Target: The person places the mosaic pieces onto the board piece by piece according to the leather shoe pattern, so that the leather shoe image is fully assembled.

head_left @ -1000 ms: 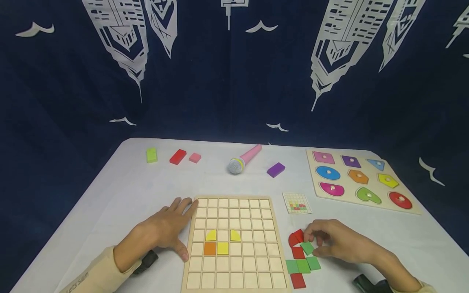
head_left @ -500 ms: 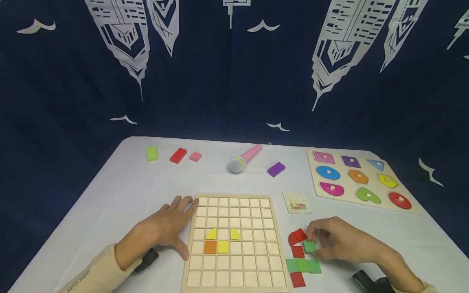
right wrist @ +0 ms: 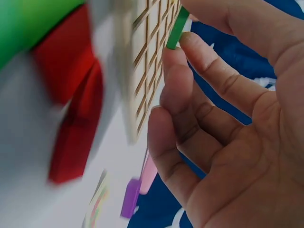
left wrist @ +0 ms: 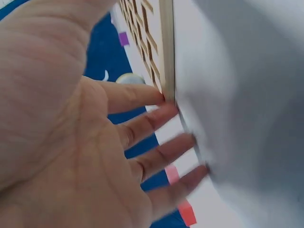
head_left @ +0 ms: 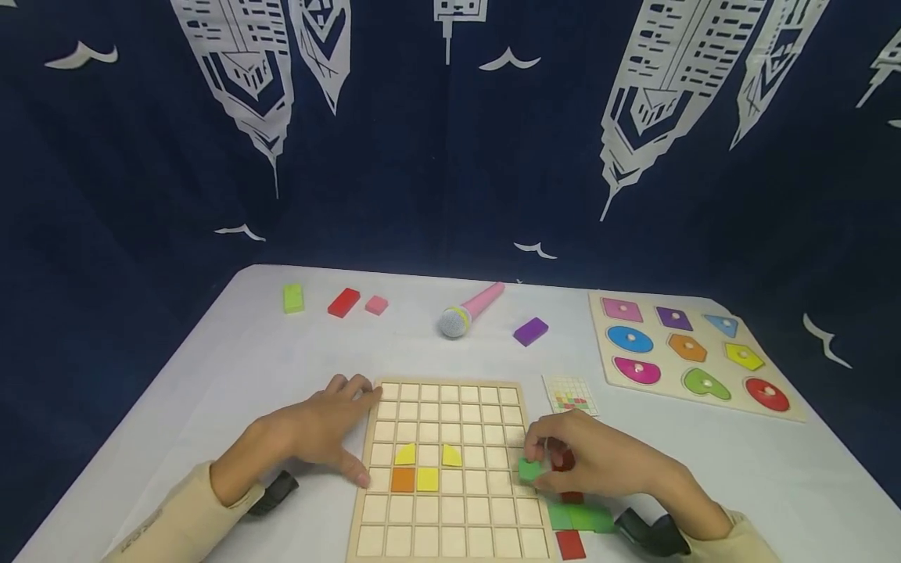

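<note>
Right hand (head_left: pixel 598 461): pinches a small green tile (head_left: pixel 529 469) between thumb and fingertips, holding it over the right edge of the wooden grid board (head_left: pixel 450 391); in the right wrist view the tile (right wrist: pixel 177 27) shows edge-on at the fingertips, beside the board's lattice.
Left hand (head_left: pixel 310 434): lies flat on the white table (head_left: pixel 232 375), fingers straight and spread, holding nothing; fingertips touch the board's left edge, as the left wrist view also shows (left wrist: pixel 142 137).
Grid board: lies between the two hands; two yellow curved pieces (head_left: pixel 405 453) sit in one row, an orange square (head_left: pixel 403 479) and a yellow square (head_left: pixel 427 478) in the row just below.
Loose tiles: green tiles (head_left: pixel 577 516) and red tiles (head_left: pixel 570 545) lie on the table just right of the board, partly under the right hand.
Pattern card (head_left: pixel 571 393): small, gridded, near the board's far right corner.
Shape puzzle (head_left: pixel 693 352): wooden tray with coloured knobbed pieces, far right, well apart from the hands.
Far side of table: pink toy microphone (head_left: pixel 470 310), purple block (head_left: pixel 530 331), and at the left a green block (head_left: pixel 292 298), red block (head_left: pixel 343 302) and pink block (head_left: pixel 376 305).
Backdrop: dark blue curtain (head_left: pixel 422 156) with white buildings.
</note>
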Tool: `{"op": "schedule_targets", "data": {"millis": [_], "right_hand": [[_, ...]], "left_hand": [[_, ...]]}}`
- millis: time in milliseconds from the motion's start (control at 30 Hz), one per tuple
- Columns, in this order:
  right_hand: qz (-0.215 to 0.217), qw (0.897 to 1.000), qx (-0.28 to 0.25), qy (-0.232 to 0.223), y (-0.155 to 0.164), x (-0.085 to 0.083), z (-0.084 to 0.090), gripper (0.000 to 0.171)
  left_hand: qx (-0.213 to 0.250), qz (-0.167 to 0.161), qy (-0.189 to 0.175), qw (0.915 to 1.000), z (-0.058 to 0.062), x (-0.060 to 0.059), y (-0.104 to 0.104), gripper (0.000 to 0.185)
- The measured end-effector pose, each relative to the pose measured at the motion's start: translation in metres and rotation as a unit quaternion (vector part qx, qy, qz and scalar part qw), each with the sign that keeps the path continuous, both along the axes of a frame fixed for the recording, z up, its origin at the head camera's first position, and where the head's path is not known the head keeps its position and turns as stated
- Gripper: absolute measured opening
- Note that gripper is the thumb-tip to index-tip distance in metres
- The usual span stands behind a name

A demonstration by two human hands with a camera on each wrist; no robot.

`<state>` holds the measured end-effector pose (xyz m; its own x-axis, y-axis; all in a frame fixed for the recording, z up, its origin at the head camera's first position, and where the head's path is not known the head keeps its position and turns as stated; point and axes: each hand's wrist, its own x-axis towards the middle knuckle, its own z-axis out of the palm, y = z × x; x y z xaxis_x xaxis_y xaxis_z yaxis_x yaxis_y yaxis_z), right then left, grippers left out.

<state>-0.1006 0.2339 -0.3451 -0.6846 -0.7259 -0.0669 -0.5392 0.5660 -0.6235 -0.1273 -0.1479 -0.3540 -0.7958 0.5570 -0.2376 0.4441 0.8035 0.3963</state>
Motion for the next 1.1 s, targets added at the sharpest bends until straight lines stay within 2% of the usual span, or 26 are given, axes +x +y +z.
{"op": "schedule_targets", "data": {"millis": [200,367,667,933,1100], "right_hand": [[0.03,0.999,0.006,0.01,-0.031,-0.006,0.0,0.016],[0.039,0.999,0.005,0.019,-0.054,-0.007,-0.003,0.017],[0.03,0.999,0.002,0.023,-0.079,-0.001,-0.009,0.017],[0.014,0.999,0.01,0.043,-0.087,0.004,-0.015,0.017],[-0.003,0.999,0.012,0.048,-0.09,0.006,-0.015,0.016]], "left_hand": [[0.055,-0.008,-0.046,0.9974,-0.005,-0.011,-0.009,0.096],[0.084,-0.024,-0.046,0.9952,-0.01,-0.014,-0.01,0.086],[0.073,-0.028,-0.028,0.9965,-0.01,-0.014,-0.009,0.079],[0.072,-0.016,-0.032,0.9968,-0.011,-0.013,-0.008,0.076],[0.074,-0.024,-0.028,0.9966,-0.011,-0.014,-0.009,0.075]]}}
